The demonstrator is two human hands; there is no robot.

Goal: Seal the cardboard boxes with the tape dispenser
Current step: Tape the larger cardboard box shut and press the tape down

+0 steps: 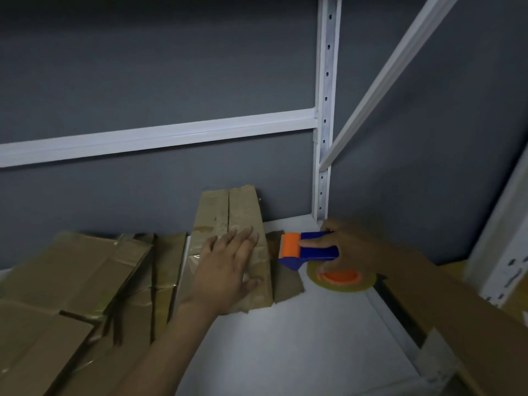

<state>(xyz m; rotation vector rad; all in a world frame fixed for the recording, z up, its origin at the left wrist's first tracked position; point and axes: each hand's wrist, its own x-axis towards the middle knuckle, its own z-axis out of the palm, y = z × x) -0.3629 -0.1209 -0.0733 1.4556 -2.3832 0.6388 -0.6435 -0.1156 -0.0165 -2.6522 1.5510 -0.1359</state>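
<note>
White shelf (285, 338), grey wall (143, 67): left hand (225, 267) flat on box (217, 212), fingers spread; right hand (351, 247) grips dispenser (308, 250) at box's right edge.

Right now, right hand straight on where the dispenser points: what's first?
Probably the right side of the cardboard box under the left hand; the tape dispenser in the right hand looks nearly there.

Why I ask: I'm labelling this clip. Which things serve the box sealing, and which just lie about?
In use: tape dispenser, gripped by the right hand; cardboard box under the flat left hand.
Lying about: left cardboard stack; cardboard slab at lower right; white shelf frame.
</note>
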